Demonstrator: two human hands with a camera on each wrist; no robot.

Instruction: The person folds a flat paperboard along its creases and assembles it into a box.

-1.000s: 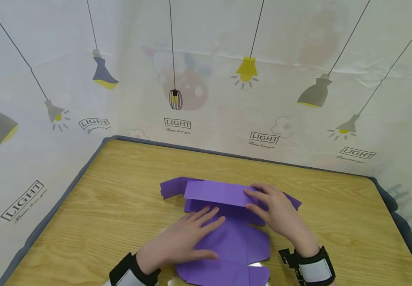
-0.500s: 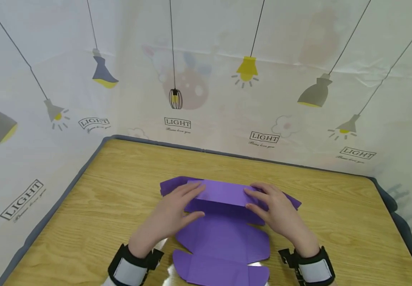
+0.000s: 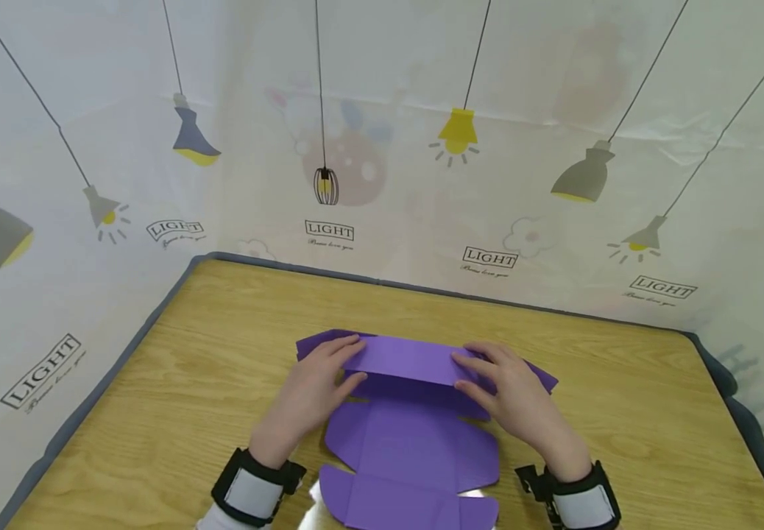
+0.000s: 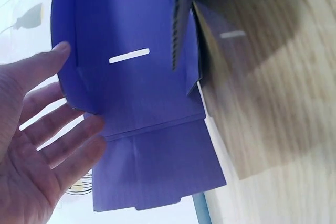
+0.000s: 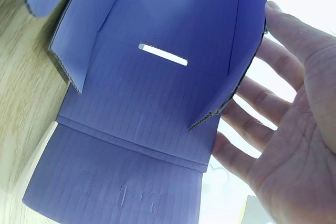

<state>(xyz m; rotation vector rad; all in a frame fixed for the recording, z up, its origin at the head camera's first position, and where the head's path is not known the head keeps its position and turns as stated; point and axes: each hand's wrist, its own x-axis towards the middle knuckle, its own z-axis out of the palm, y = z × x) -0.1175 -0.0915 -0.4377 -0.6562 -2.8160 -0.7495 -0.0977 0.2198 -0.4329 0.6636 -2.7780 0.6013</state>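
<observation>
A purple corrugated cardboard box, partly folded, lies on the table with its near part flat and its far panel raised. My left hand holds the left end of that panel, thumb at the near edge and fingers over the top. At the right end my right hand holds it the same way. The left wrist view shows the left thumb at the rim of a side flap, the fingers beyond it. A folded-in flap lies beside the right fingers in the right wrist view. A narrow slot pierces the panel.
The wood-grain table has a dark grey edge along its back and sides. Behind it hangs a pale curtain printed with lamps. Side flaps stick out left and right of the box's flat part.
My left hand has moved from over the flat part of the box up to the raised panel's left end. My right hand stays at the right end.
</observation>
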